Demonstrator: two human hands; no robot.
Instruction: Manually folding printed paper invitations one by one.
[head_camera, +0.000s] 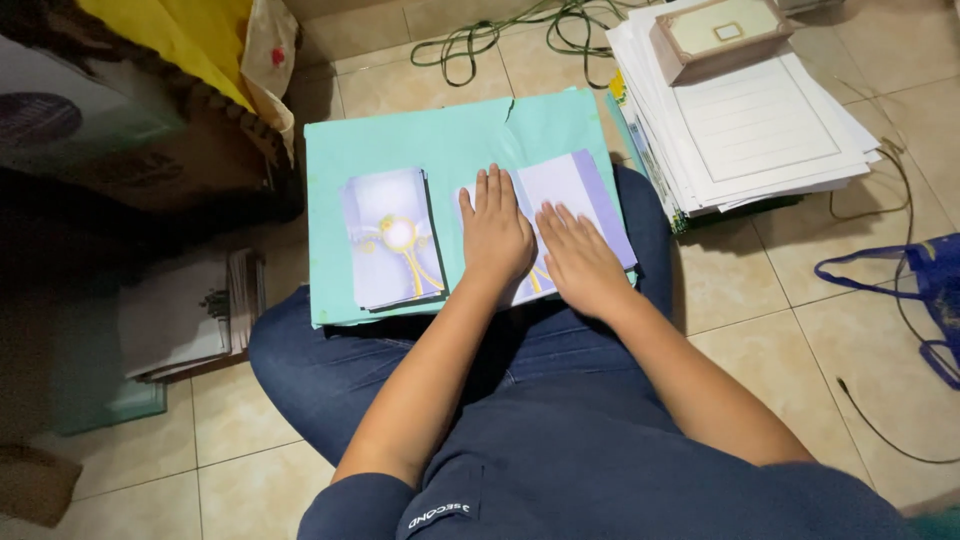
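1. The card (570, 200), pale lilac with a darker purple strip along its right side, lies on the green board (450, 135) across the person's lap, directly under both hands.
2. Its long axis runs away from the body, leaning slightly right at the far end.
3. The left hand (494, 232) lies flat, fingers together and pointing away, over the card's left half; the right hand (580, 260) lies flat just beside it, fingers spread a little, over the lower middle. Neither hand grips anything; both press palm-down.
4. The far right corner of the card is uncovered; the right hand is nearer to it.
5. A stack of like cards (390, 240) with a gold emblem sits to the left on the same board, a narrow strip of board apart from the left hand.
6. The card's right edge reaches the board's right edge, so there is little room there; bare board lies beyond the far edge.
7. A pile of white sheets (760, 130) with a box (718, 35) on top stands on the floor to the right, near the knee.
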